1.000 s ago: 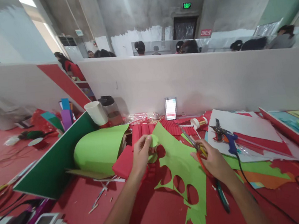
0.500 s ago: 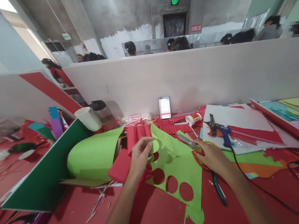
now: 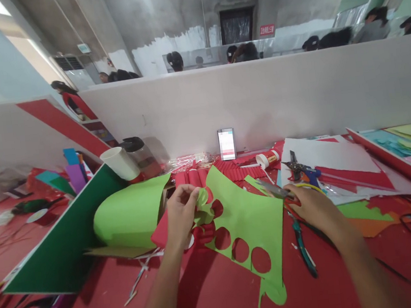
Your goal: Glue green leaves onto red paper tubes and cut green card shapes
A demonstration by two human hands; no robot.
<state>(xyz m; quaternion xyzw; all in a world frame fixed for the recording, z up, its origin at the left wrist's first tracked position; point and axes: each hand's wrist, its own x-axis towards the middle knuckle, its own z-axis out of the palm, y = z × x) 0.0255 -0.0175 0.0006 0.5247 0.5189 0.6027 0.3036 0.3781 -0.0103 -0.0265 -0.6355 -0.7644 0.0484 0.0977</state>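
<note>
My left hand (image 3: 181,208) pinches small light-green paper pieces (image 3: 203,197) between thumb and fingertips, left of centre. More cut green paper hangs below the fingers, and its exact shape is hard to make out. In my right hand (image 3: 310,206) is a pair of scissors (image 3: 274,189) with orange-red handles, blades pointing left. Between the hands a green paper sheet (image 3: 256,207) lies on the table, with several round holes cut in it and a curled scrap at its lower end. The scissor blades are over the sheet's upper right edge.
Green-handled pliers (image 3: 303,249) lie near my right hand. A blue hot glue gun (image 3: 306,174) rests on white paper, its cord trailing right. A green paper roll (image 3: 131,214) lies against a dark green board (image 3: 70,238). A phone (image 3: 227,144) leans on the partition.
My left hand has moved left with the green pieces, away from the sheet. My right hand and the scissors have shifted right, with the blades turned flatter. The view has tilted slightly.
</note>
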